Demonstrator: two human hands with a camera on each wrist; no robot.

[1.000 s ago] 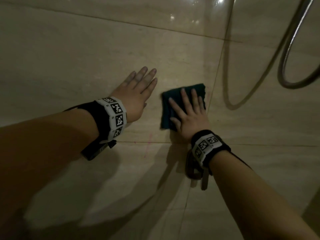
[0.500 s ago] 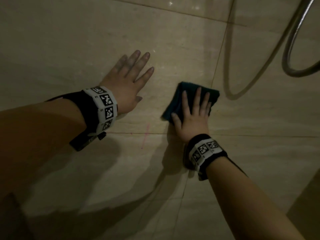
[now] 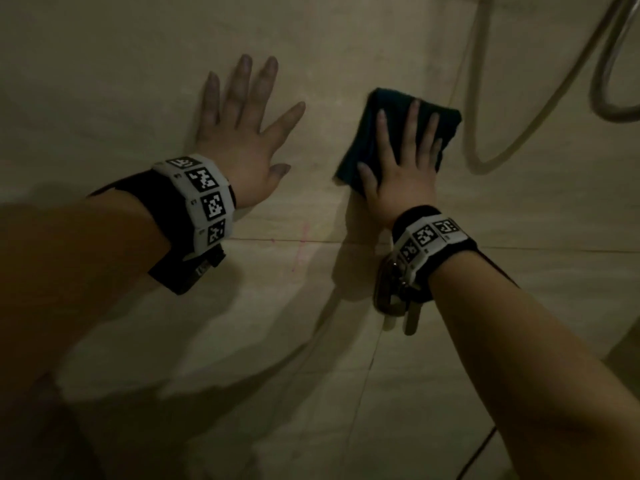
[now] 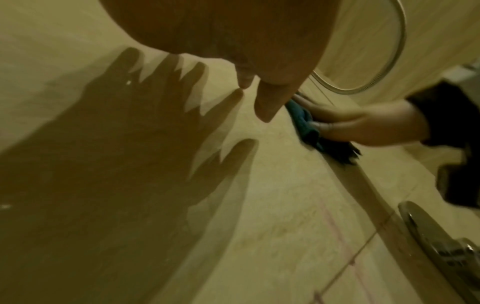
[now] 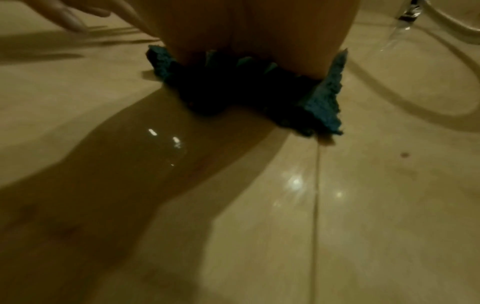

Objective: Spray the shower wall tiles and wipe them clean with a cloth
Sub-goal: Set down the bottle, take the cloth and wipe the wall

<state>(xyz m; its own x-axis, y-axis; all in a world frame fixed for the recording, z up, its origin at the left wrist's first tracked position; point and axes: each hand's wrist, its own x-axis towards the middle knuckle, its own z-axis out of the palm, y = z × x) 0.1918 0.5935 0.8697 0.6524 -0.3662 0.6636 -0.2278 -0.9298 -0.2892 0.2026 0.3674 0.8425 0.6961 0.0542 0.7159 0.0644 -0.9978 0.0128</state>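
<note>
A folded dark teal cloth (image 3: 398,133) lies flat against the beige wall tiles (image 3: 346,46), pinned there by the right hand (image 3: 403,174). That hand's fingers (image 3: 412,126) are straight and a little spread, laid across the cloth and pressing it to the tile without curling round it; the cloth's far edge shows beyond the fingertips and its near corner sticks out beside the thumb. In the right wrist view the cloth (image 5: 322,102) bunches under the palm, just at a vertical grout line (image 5: 317,185).

Beside the right thumb, apart from the cloth, the left hand (image 3: 242,143) is flat on the tile, fingers (image 3: 239,84) straight and fanned, holding nothing. A horizontal grout line (image 3: 294,241) runs below both wrists, with a faint pink mark (image 3: 301,247) across it.

Beyond the right hand's little finger a metal shower hose (image 3: 602,81) loops down the wall. The left wrist view shows a chrome fitting (image 4: 436,242) low on the wall.
</note>
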